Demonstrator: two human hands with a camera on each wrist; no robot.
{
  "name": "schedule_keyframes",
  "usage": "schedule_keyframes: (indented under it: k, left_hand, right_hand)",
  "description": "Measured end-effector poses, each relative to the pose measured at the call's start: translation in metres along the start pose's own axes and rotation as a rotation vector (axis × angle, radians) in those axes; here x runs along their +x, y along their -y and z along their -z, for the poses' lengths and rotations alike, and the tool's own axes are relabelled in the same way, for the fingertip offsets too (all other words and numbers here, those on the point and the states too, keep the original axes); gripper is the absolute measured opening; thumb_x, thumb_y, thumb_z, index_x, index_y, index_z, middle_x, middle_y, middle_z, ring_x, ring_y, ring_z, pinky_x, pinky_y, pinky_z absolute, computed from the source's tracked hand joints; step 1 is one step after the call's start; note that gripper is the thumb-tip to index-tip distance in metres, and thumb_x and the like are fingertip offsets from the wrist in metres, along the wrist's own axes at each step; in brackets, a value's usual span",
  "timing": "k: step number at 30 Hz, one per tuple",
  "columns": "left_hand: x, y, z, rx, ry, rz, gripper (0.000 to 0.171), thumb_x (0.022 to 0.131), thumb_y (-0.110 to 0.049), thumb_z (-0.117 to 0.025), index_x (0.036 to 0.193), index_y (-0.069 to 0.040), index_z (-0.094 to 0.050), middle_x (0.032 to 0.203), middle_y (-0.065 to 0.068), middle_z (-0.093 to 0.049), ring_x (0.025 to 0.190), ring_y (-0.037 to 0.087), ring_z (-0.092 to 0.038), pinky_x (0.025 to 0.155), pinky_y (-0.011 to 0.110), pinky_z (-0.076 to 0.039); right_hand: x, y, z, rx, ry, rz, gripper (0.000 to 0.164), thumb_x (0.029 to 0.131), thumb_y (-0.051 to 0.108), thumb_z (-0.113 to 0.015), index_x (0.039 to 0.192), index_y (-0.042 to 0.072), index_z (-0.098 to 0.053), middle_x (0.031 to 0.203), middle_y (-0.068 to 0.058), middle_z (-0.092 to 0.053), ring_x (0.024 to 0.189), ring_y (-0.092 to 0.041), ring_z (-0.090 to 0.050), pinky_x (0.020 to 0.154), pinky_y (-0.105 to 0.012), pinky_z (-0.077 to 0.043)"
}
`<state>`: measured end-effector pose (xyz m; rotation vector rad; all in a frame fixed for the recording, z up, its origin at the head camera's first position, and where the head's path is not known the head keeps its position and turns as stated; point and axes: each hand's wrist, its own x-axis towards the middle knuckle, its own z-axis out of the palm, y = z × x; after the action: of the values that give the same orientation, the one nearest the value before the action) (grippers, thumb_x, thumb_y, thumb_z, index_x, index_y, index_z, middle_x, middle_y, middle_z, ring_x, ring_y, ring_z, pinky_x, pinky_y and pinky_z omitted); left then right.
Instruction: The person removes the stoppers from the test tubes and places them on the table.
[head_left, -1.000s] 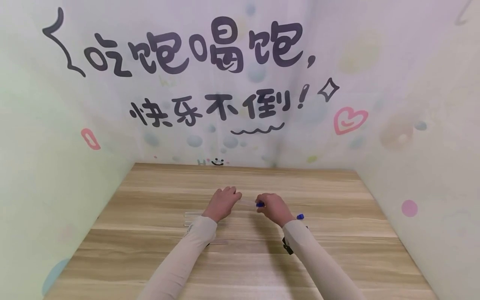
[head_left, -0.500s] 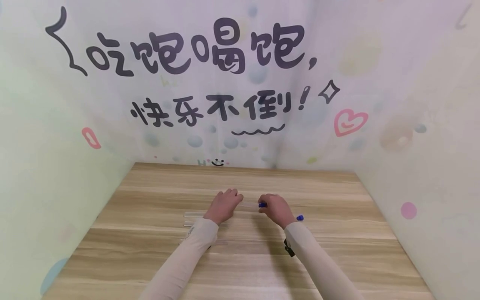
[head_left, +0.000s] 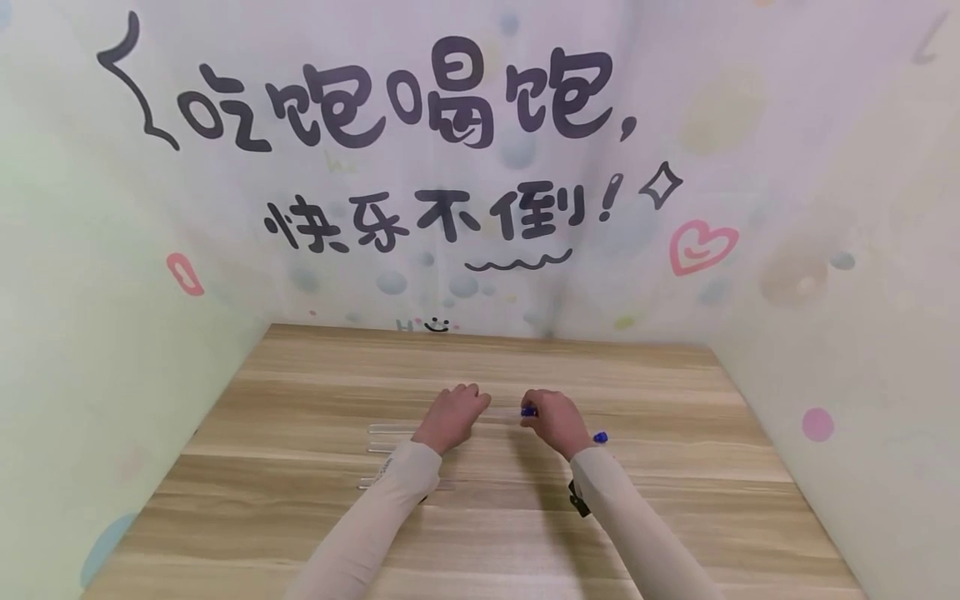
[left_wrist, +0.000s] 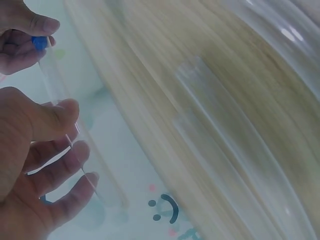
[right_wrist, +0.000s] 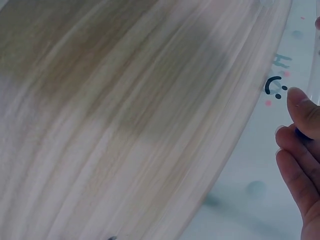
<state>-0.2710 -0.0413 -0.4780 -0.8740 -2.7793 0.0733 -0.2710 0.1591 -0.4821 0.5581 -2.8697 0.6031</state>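
Observation:
My left hand (head_left: 452,418) holds a clear, test-tube-like tube (left_wrist: 53,82) between thumb and fingers, above the far part of the table. At the tube's other end, my right hand (head_left: 558,423) pinches a small blue cap (left_wrist: 39,43) with thumb and fingertips. In the left wrist view the cap sits right at the tube's mouth. The right wrist view has only a sliver of the blue cap (right_wrist: 303,134) showing, mostly hidden by the fingers.
Several more clear tubes (head_left: 385,429) lie on the wooden table (head_left: 300,533) beside and under my left forearm. Another blue cap (head_left: 600,437) lies close to my right wrist. Printed walls (head_left: 832,350) border the table at the back and sides.
The head view has shifted slightly, and both hands appear a little further right and lower in it. They keep their grips on the tube and cap.

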Motion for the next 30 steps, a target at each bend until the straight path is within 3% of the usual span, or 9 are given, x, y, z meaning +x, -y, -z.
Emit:
schedule_keyframes:
  k: [17, 23, 30]
  left_hand:
    - [-0.0010, -0.0055, 0.0025, 0.018, 0.011, -0.023, 0.022, 0.078, -0.005, -0.074, 0.096, -0.013, -0.065, 0.086, 0.004, -0.062, 0.075, 0.019, -0.062, 0.059, 0.030, -0.052]
    - [-0.0008, -0.0025, 0.0016, 0.029, -0.013, -0.015, 0.021, 0.079, -0.005, -0.073, 0.096, -0.015, -0.066, 0.086, 0.004, -0.062, 0.076, 0.019, -0.062, 0.059, 0.032, -0.052]
    - [-0.0001, 0.0004, 0.0026, 0.029, 0.005, -0.001, 0.023, 0.080, -0.005, -0.072, 0.099, -0.016, -0.067, 0.090, 0.003, -0.063, 0.082, 0.019, -0.062, 0.062, 0.033, -0.052]
  right_hand:
    - [-0.0029, -0.0009, -0.0060, -0.003, -0.008, -0.048, 0.014, 0.076, 0.010, -0.079, 0.082, 0.009, -0.066, 0.080, -0.003, -0.068, 0.069, -0.012, -0.061, 0.063, -0.029, -0.052]
    - [-0.0028, -0.0005, -0.0053, 0.002, -0.027, -0.019, 0.014, 0.075, 0.008, -0.079, 0.081, 0.009, -0.066, 0.082, -0.004, -0.069, 0.072, -0.016, -0.064, 0.066, -0.033, -0.054]
    - [-0.0016, -0.0013, -0.0043, -0.003, -0.026, 0.013, 0.014, 0.075, 0.009, -0.079, 0.083, 0.009, -0.067, 0.083, -0.005, -0.070, 0.075, -0.018, -0.066, 0.068, -0.033, -0.054]
